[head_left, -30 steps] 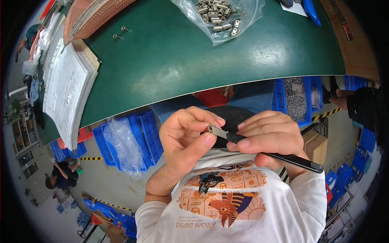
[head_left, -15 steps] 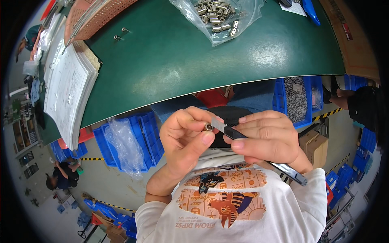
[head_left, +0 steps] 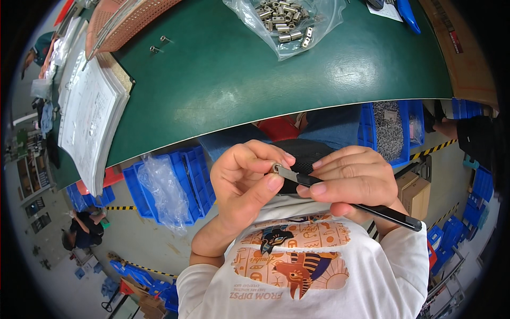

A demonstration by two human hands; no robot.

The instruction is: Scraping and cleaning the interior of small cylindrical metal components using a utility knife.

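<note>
Upper L of the pic: 2 loose bits (head_left: pixel 154 49) lie on the green desk (head_left: pixel 212 80), well apart from the hands. Near the middle, just L of centre, is the L hand (head_left: pixel 239 181). To do this step well, I'd say it should pin the small metal part (head_left: pixel 274 169) v. firmly so it can't spin or slip, w/ the thumb tip tucked a bit lower, as the sharp edge is so near the skin. Its grip is a tight pinch, thumb below & fingers above, w/ the part btwn them. So the part is at mid-frame, its round end showing. Next comes the blade (head_left: pixel 287 173): its tip is at that end & looks like it touches, tho I can't tell if it goes in the hole. Small, soft strokes aimed off the thumb would prob. be best. Up top, a bit R of mid, a clear bag (head_left: pixel 287 52) has lots of metal bits (head_left: pixel 279 20). R of the middle, the R hand (head_left: pixel 353 178) has its fingers closed on the black knife (head_left: pixel 390 215), thumb on the near side. That grip is snug & close to the blade, so it should steer well; a light push is prob. enough. The knife's back end pokes out to the lower R.
</note>
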